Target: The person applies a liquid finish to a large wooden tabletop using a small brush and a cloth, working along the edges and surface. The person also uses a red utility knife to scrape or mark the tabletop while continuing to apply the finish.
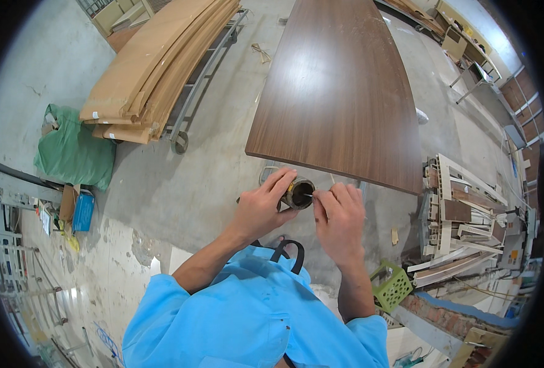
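Observation:
My left hand [262, 205] is closed round a small round can [291, 194] with a dark inside and a grimy rim. The can's mouth is tilted toward me, so I can see into it. At its right side, my right hand [340, 214] pinches a thin light-coloured stick [308, 195] that reaches into the opening. The stick's far end is lost in the dark of the can. Just beyond my hands is the near edge of a large dark brown wood-grain board [339, 104], raised above the floor.
Wrapped brown panels [155, 61] lie stacked on a wheeled metal trolley at the far left, beside a green sack [76, 147] and a blue box [83, 211]. On the right, scrap strips [462, 214] are piled near a green plastic crate [391, 285].

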Tool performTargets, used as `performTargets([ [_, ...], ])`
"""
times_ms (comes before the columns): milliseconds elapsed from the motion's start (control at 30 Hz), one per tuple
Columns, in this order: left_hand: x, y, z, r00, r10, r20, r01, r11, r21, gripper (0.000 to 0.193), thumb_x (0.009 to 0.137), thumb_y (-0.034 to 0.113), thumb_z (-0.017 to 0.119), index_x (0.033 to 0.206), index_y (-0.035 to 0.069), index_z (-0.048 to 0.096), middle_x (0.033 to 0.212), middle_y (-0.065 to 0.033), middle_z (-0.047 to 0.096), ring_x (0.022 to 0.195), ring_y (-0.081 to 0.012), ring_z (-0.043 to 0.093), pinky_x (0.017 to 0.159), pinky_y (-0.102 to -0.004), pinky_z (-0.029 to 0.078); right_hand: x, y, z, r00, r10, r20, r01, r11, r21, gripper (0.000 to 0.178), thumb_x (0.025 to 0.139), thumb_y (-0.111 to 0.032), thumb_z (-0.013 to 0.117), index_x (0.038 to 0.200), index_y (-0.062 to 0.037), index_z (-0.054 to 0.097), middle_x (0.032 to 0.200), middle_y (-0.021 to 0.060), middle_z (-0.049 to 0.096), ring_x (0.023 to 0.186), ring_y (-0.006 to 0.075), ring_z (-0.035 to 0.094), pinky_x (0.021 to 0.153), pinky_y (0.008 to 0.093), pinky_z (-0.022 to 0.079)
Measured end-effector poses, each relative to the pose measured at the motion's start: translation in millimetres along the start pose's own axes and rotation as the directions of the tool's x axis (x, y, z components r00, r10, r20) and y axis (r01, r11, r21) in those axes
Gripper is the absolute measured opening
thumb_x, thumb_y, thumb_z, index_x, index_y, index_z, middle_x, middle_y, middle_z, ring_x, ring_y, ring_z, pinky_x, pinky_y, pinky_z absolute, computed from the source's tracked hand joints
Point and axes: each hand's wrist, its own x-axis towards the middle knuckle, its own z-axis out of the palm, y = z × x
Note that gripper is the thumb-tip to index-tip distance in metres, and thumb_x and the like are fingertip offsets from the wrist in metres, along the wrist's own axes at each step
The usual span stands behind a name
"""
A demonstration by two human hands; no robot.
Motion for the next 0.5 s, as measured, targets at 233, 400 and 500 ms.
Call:
performTargets([
  [233,-8.4,-12.4,5.8,0.992,-0.126,-0.02,0.125,0.99,-0.06,0.071,0.069,0.02,0.088,0.132,0.005,0.057,0.12,-0.013,0.067,0.097,-0.0258,0.071,0.077,-0.034,0.059,-25.0,6.6,-2.5,0.982,0.163,0.091,-0.172,0.98,0.102,0.008,0.078,-0.005,0.072,0.084,-0.0059,0.067,0.073,0.0084,0.055,0.07,0.0278,0.052,0.066,0.0387,0.039],
  [400,-13.8,-24.1,12.2,0.942,-0.317,0.111,0.333,0.92,-0.205,0.071,0.07,0.016,0.089,0.131,0.001,0.057,0.108,-0.0117,0.072,0.093,-0.0173,0.071,0.08,-0.0291,0.056,-63.3,14.8,13.9,0.886,0.428,0.178,-0.459,0.863,0.209,0.006,0.086,-0.007,0.069,0.088,-0.0027,0.067,0.071,0.0076,0.063,0.065,0.0211,0.058,0.065,0.0324,0.045],
  [500,-13.5,-31.3,19.8,0.914,-0.374,0.155,0.404,0.869,-0.287,0.07,0.07,0.014,0.088,0.131,-0.002,0.056,0.108,-0.0106,0.072,0.094,-0.0153,0.069,0.083,-0.0281,0.055,-82.5,26.9,47.9,0.668,0.732,0.137,-0.699,0.553,0.454,0.009,0.091,-0.01,0.065,0.095,-0.0019,0.067,0.077,0.011,0.07,0.068,0.0199,0.066,0.065,0.0331,0.052],
])
